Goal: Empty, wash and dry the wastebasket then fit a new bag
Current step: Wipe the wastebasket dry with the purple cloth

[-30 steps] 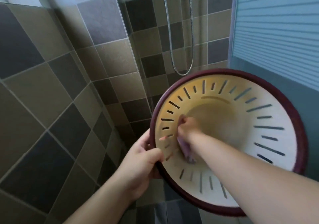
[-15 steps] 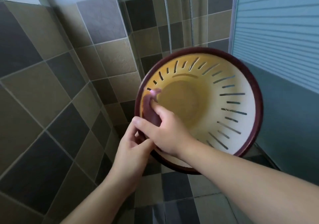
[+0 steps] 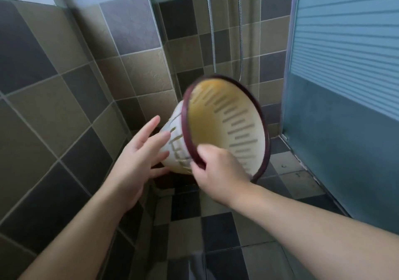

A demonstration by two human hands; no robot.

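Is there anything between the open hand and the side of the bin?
Nothing visible. The left hand is open right beside the wastebasket's slotted side, with only air between. The right hand already grips the dark rim.

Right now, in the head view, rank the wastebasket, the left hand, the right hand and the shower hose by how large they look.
1. wastebasket
2. left hand and right hand: they look alike, so unranked.
3. shower hose: long but very thin, and farther from the camera, so this is unsure.
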